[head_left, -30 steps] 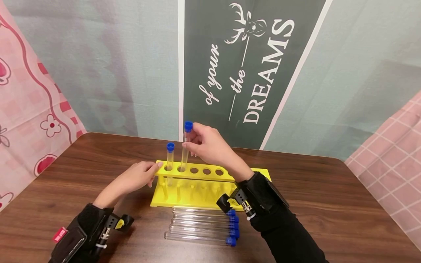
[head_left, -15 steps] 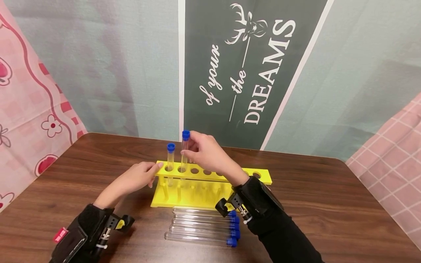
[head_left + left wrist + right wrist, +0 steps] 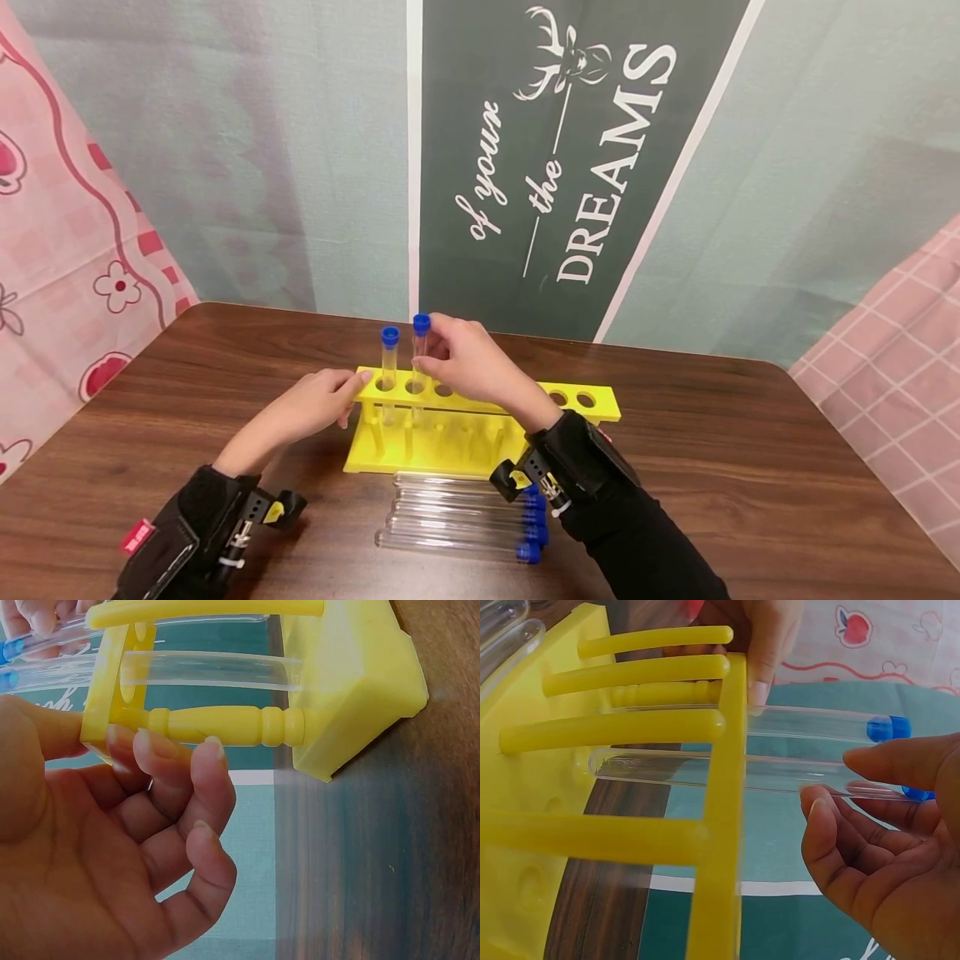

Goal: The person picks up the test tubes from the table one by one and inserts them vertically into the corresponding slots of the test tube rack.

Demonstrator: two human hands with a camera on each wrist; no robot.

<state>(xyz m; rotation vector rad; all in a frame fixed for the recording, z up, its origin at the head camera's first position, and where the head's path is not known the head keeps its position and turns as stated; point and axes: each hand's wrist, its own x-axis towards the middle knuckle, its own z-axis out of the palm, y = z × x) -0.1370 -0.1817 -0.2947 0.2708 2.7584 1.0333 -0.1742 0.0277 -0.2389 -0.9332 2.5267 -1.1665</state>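
A yellow test tube rack (image 3: 438, 454) stands on the table. My left hand (image 3: 318, 406) grips its left end, the thumb on the top plate and fingers curled beneath, as the left wrist view shows. My right hand (image 3: 474, 364) pinches a clear blue-capped test tube (image 3: 420, 343) near its cap. That tube passes through the second hole from the left; its rounded lower end (image 3: 607, 763) is close to the base, contact unclear. Another capped tube (image 3: 389, 357) stands in the leftmost hole. Part of the top plate is hidden behind my right hand and wrist.
In front of the rack, several capped tubes (image 3: 457, 518) lie side by side, blue caps to the right. Brown wooden table (image 3: 712, 467) extends to both sides. A curtain with lettering (image 3: 510, 275) hangs behind its far edge.
My right hand has moved down with the test tube, lowering it further through the second hole and making it more upright. My left hand stays on the rack's left end.
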